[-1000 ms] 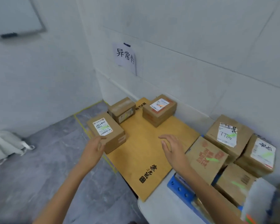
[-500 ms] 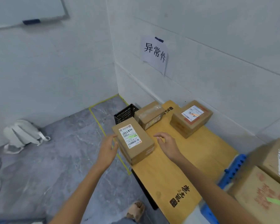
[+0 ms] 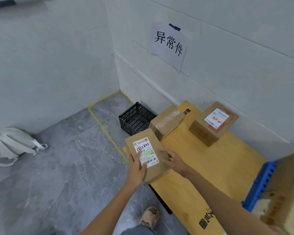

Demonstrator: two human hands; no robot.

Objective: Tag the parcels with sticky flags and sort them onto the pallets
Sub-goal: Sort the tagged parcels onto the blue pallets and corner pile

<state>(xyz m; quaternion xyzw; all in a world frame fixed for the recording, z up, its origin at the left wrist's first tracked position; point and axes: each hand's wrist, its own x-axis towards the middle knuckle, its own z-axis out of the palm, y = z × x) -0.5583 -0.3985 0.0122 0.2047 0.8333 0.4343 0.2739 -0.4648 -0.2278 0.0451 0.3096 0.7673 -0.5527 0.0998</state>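
Parcel (image 3: 143, 146) flanked: left hand (image 3: 136, 168) atop, right hand (image 3: 174, 161) alongside.

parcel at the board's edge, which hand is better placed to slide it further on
Left, probably: left hand lies on the parcel at its floor side and can push toward the board; right hand would pull.

Both hands have moved in to the near box (image 3: 155, 143). The left hand (image 3: 136, 168) was beside it and now lies on its white label (image 3: 146, 150). The right hand (image 3: 174, 161) now touches its right side.
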